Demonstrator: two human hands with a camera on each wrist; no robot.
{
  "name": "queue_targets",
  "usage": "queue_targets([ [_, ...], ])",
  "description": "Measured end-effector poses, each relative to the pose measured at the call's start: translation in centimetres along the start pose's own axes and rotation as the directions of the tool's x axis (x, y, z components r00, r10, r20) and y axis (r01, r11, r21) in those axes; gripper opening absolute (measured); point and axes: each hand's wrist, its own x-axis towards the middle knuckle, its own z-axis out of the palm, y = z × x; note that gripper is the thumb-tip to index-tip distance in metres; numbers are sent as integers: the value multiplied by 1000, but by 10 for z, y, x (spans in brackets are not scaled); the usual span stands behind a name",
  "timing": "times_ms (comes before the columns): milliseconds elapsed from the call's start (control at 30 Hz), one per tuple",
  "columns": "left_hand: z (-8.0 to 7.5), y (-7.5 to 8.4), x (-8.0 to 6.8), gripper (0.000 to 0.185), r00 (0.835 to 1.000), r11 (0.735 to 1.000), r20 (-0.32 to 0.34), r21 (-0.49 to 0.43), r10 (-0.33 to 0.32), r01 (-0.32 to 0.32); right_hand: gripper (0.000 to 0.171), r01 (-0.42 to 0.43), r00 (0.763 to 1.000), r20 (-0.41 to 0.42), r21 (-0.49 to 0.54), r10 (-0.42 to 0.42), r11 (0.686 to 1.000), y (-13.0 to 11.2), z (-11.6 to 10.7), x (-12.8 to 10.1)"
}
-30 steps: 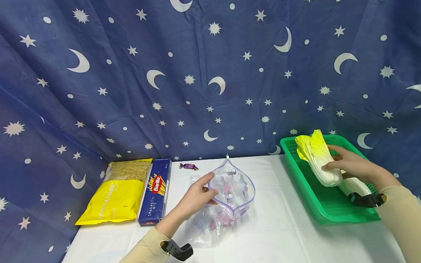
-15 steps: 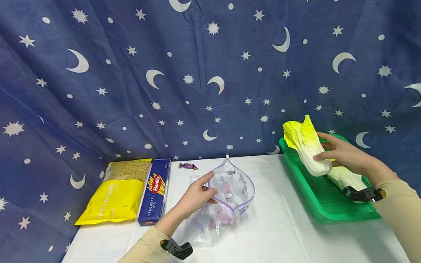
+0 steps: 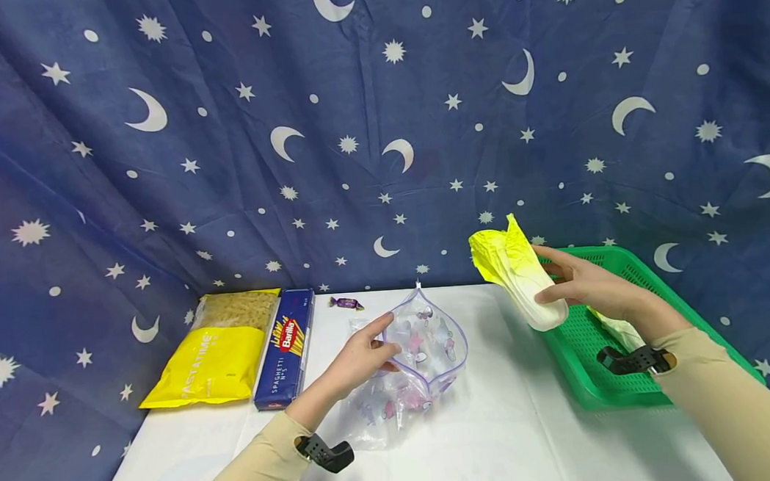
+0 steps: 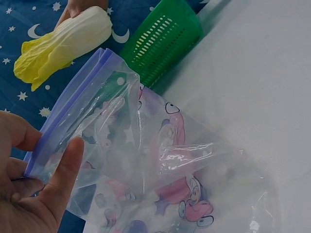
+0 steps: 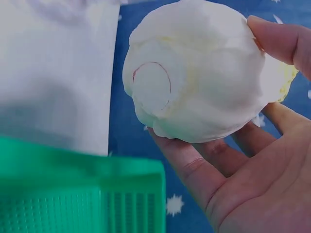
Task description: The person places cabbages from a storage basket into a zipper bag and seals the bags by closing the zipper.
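Right hand grips the napa cabbage, which we see has left the green basket and now hangs over the table's right-centre, nearer the zip bag. Our left hand still pinches the bag's rim, mouth held wide; bagging looks close.

At the worktop's back-left we see the pasta bag, spaghetti box right of it, zip bag mid-worktop, basket at the right edge.
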Motion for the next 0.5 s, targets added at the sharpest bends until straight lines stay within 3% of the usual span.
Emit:
queue_targets([
  [300,1,0,0,71,1000,1000,9,-13,13,-13,95,58,993,102,39,-62,998,-13,25,9],
  [500,1,1,0,71,1000,1000,10,-16,10,-10,94,89,988,127,-1,-89,996,-23,40,14],
])
